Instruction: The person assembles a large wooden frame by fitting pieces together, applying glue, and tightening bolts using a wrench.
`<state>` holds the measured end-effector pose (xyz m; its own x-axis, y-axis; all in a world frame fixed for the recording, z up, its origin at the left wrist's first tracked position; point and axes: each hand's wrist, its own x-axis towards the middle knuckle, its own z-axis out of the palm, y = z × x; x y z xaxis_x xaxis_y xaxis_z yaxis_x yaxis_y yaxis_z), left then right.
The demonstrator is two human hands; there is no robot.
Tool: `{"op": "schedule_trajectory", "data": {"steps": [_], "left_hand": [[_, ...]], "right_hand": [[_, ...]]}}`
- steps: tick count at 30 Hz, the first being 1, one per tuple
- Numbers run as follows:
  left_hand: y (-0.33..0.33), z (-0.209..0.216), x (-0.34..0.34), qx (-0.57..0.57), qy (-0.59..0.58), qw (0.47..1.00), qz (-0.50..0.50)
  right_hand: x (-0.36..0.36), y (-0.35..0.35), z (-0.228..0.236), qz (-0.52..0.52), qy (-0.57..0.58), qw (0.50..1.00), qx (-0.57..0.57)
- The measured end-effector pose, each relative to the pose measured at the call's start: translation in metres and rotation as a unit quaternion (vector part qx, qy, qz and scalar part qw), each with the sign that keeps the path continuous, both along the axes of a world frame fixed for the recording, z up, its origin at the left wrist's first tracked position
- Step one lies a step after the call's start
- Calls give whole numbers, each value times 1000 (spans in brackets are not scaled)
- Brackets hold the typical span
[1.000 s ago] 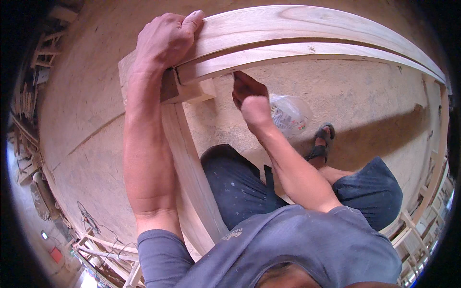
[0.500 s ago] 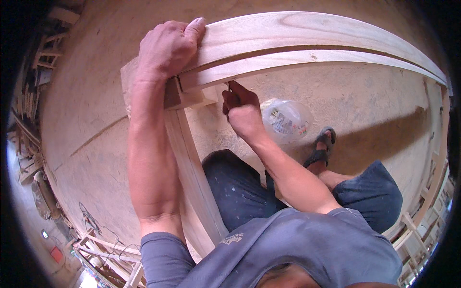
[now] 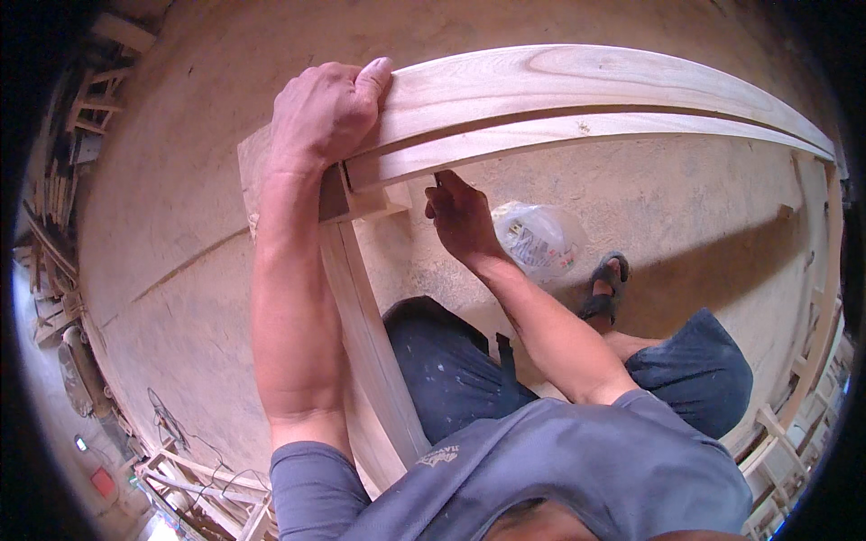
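A pale wooden frame (image 3: 577, 86) has its wide rail lying across the far side, with a groove running along its length. My left hand (image 3: 327, 113) grips the frame's left corner, fingers wrapped over the end of the rail and thumb laid along its top. From that corner a wooden side piece (image 3: 368, 316) comes back toward my body. Just below the rail's near edge is my right hand (image 3: 462, 216), closed, its fingertips close to the underside. A small dark, thin thing shows at those fingertips; its kind cannot be made out.
On the floor beyond my knees lies a clear plastic bag (image 3: 538, 242) with small things inside. My sandalled foot (image 3: 606, 284) stands near it. Wooden frames and a cable (image 3: 171, 419) lie at lower left, stacked wood (image 3: 59, 194) at far left, more frames (image 3: 780, 451) at lower right.
The wooden frame and both hands sit slightly lower in the view. My right hand has turned a little beneath the rail; the left keeps its grip on the corner.
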<state>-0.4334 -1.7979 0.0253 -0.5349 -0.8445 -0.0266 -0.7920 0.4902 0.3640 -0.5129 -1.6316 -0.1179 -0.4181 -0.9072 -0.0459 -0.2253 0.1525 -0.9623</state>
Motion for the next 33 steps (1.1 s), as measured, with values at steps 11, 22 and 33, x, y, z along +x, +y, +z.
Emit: {"op": "schedule_trajectory", "data": {"steps": [11, 22, 33], "left_hand": [[-1, 7, 1, 16, -15, 1000, -1], [-6, -2, 9, -10, 2, 1000, -1], [-6, -20, 7, -52, 30, 998, -20]], "right_hand": [[5, 18, 28, 65, -179, 976, 101], [3, 32, 2, -9, -407, 912, 46], [4, 35, 28, -51, -346, 933, 88]]}}
